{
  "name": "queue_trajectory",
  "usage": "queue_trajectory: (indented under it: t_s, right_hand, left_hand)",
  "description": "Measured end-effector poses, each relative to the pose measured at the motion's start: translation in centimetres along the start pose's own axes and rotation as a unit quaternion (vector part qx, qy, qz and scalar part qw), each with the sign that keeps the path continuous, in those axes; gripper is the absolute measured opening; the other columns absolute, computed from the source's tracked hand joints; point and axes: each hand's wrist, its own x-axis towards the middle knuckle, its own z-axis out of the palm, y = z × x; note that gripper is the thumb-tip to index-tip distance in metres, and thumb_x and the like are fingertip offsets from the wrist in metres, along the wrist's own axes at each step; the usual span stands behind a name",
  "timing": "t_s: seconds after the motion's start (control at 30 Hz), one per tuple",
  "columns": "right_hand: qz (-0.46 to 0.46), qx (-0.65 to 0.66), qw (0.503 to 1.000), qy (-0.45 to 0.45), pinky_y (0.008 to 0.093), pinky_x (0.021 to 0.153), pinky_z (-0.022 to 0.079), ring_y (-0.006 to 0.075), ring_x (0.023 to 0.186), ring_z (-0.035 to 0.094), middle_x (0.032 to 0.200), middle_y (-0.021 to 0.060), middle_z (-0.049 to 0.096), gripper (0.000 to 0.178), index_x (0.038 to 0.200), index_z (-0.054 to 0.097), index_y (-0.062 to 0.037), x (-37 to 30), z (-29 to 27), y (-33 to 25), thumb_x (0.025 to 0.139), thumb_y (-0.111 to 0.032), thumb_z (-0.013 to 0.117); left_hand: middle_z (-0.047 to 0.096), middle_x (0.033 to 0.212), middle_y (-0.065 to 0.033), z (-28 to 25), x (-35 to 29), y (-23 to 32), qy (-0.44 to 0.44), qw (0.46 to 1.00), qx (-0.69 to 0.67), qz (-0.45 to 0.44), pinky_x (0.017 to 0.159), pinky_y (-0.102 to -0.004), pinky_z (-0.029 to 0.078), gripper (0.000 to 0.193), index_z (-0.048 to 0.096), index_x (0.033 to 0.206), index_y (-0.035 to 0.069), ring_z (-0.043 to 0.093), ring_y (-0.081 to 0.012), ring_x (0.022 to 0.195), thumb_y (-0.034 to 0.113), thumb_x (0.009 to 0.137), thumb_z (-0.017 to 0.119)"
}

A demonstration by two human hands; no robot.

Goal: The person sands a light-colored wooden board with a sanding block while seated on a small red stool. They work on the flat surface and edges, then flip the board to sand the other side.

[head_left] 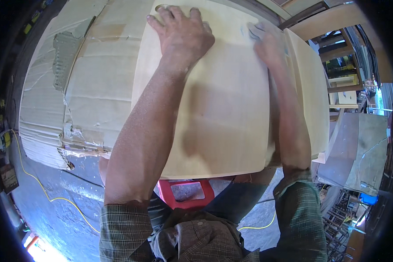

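Note:
A pale, smooth wooden panel (227,113) with rounded corners lies before me. On its far left part my left hand (185,35) rests, palm down and fingers spread, near a round hole (162,7) at the far edge. My right hand (268,43) is over the panel's far right part, smeared by motion. Its fingers look bent, with dark and bluish patches about them; whether anything is in them I cannot make out. Another pale wooden panel (310,96) lies to the right, partly behind my right forearm.
Torn brown cardboard (96,83) covers the surface at the left. A red plastic stool (165,192) stands between my legs. A yellow cable (52,199) runs over the grey floor. Wooden shelving (343,56) and stacked metal frames (336,218) are at the right.

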Motion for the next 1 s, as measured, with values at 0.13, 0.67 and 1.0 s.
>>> queue_trajectory:
  t_s: [0.13,0.67,1.0]
  right_hand:
    - [-0.003,0.037,0.999,0.014,0.0454,0.092,0.042,0.0320,0.108,0.054,0.107,0.0112,0.059,0.034,0.104,0.068,-0.0074,-2.0,0.0,1.1,0.071,-0.003,0.058]
    - [0.117,-0.016,0.987,-0.109,0.0485,0.090,0.042,0.0333,0.106,0.058,0.109,0.0128,0.060,0.040,0.112,0.063,-0.0093,2.2,-0.6,-2.1,0.073,-0.004,0.057]
    - [0.085,-0.051,0.991,-0.087,0.0526,0.088,0.041,0.0326,0.104,0.060,0.113,0.0133,0.060,0.030,0.102,0.066,-0.0033,2.9,0.0,-1.9,0.074,-0.008,0.059]
  left_hand:
    - [0.042,0.132,-0.0337,0.7,-0.4,0.3,0.087,0.996,-0.037,0.006,0.109,-0.0618,0.017,0.042,0.054,0.120,0.001,0.029,-0.0465,0.131,0.028,0.088,0.047]
    - [0.039,0.135,-0.0297,-0.4,-0.1,0.0,-0.019,1.000,-0.023,0.010,0.108,-0.0634,0.013,0.044,0.051,0.129,0.011,0.027,-0.0434,0.134,0.034,0.092,0.041]
    - [0.042,0.131,-0.0293,-0.3,-0.3,0.2,0.002,1.000,-0.020,0.022,0.106,-0.0648,0.016,0.043,0.053,0.126,0.012,0.030,-0.0448,0.131,0.034,0.091,0.042]
